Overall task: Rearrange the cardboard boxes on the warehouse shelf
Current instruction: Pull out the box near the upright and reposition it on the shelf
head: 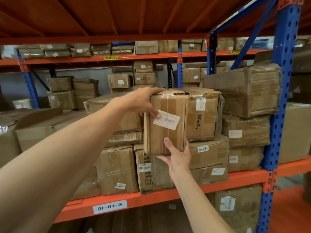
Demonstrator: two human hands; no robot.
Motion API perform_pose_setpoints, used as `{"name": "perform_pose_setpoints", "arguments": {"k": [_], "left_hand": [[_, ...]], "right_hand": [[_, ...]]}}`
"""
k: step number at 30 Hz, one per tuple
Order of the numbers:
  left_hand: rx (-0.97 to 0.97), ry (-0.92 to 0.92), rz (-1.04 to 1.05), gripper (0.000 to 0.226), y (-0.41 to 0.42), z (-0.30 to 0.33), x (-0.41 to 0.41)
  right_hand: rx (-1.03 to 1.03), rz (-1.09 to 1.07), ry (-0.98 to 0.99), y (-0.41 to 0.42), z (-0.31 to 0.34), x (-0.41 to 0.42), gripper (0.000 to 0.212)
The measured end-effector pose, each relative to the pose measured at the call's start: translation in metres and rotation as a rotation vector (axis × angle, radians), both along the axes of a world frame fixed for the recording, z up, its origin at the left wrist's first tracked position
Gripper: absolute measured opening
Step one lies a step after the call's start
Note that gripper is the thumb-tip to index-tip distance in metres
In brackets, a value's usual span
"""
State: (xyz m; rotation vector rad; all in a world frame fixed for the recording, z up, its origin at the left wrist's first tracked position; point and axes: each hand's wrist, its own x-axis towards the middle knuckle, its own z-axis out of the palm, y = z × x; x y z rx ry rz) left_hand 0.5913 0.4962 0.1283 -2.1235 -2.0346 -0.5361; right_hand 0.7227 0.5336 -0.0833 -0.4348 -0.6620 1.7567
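Warehouse shelf (151,197): both hands' grips, left (143,101) and right (178,157), clamp a dented, seemingly tape-wrapped box (181,121).

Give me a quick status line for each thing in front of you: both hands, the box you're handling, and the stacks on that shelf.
Left hand: gripping the held box's top left corner, thumb on its white label.
Right hand: under the bottom edge, thumb up the front face.
Held box: upright, taped shut, top crumpled.
Bottom-row boxes: taped shut, standing on the shelf beam.
Large wrapped box: top of the right stack, tilted.
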Motion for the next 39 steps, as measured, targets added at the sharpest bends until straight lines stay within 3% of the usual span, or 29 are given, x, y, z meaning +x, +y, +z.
{"name": "perform_pose_setpoints", "arguments": {"k": [13, 22, 25, 27, 32, 35, 39], "left_hand": [[0.000, -0.048, 0.122, 0.109, 0.042, -0.010, -0.028], [-0.018, -0.038, 0.192, 0.108, 0.068, -0.008, -0.030], [-0.042, -0.024, 0.196, 0.105, 0.066, -0.005, -0.032], [-0.070, -0.005, 0.206, 0.104, 0.065, -0.003, -0.032], [-0.087, 0.131, 0.292, 0.108, 0.061, -0.001, -0.019], [-0.122, 0.336, 0.377, 0.115, 0.060, 0.003, -0.008], [-0.115, 0.495, 0.393, 0.134, 0.065, 0.012, 0.021]], "right_hand": [[0.103, -0.009, -0.229, 0.056, 0.004, -0.018, 0.105], [0.206, 0.030, -0.481, 0.102, -0.002, -0.010, 0.072], [0.234, 0.005, -0.576, 0.107, -0.002, -0.006, 0.082], [0.290, -0.023, -0.679, 0.110, 0.000, -0.002, 0.076], [0.398, -0.111, -0.901, 0.115, 0.007, 0.018, 0.069], [0.489, -0.194, -1.014, 0.118, 0.011, 0.040, 0.050], [0.503, -0.335, -0.971, 0.118, 0.005, 0.076, 0.040]]}}
